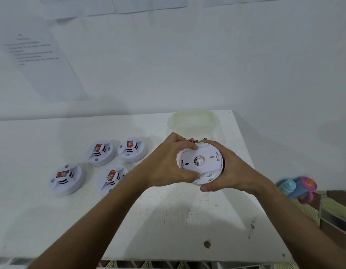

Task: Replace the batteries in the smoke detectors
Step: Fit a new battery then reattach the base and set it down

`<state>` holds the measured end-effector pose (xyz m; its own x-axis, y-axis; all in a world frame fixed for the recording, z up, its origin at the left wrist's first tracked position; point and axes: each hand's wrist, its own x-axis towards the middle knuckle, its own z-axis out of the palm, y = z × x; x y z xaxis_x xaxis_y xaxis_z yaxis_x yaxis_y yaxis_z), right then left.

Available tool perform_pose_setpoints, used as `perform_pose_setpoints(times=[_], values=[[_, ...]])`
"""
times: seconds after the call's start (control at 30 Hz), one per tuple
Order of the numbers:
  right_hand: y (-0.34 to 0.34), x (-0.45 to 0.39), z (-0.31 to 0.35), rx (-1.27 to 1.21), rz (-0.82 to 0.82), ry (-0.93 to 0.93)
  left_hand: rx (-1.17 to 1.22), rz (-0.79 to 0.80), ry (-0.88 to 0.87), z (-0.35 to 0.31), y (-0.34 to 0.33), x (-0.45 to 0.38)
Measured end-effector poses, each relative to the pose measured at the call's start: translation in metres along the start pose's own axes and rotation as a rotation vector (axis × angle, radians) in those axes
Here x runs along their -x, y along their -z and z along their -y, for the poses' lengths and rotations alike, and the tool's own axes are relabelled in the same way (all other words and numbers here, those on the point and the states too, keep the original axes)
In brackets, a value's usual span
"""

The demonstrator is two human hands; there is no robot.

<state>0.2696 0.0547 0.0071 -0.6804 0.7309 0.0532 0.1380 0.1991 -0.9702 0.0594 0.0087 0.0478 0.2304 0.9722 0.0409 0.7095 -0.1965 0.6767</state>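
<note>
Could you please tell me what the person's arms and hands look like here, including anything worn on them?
Both forearms are bare right down to the frame's bottom edge, with no sleeves in view. The left hand and the right hand wear no gloves, and no rings, watch or bracelet show. The fingernails that show are short and unpainted.

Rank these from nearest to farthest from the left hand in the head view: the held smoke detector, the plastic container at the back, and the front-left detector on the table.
From the left hand:
1. Held smoke detector, gripped by this hand, on its right.
2. Plastic container, behind, by the wall.
3. Front-left detector, far out to the left.
</note>
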Motion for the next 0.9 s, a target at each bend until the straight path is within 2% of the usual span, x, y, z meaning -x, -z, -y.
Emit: perform_pose_setpoints(times=[0.23,0.5,0.8,0.9], values=[[0.000,-0.001,0.001,0.027,0.001,0.008,-0.024,0.025,0.002,0.000,0.002,-0.001],[0.003,0.001,0.004,0.027,0.029,0.006,-0.016,0.123,0.011,0.000,0.009,-0.004],[-0.002,0.002,0.006,0.002,0.089,0.001,-0.102,0.211,-0.081,0.006,0.018,-0.004],[-0.003,0.002,0.005,-0.014,0.093,-0.003,-0.087,0.193,-0.085,0.008,0.017,-0.003]])
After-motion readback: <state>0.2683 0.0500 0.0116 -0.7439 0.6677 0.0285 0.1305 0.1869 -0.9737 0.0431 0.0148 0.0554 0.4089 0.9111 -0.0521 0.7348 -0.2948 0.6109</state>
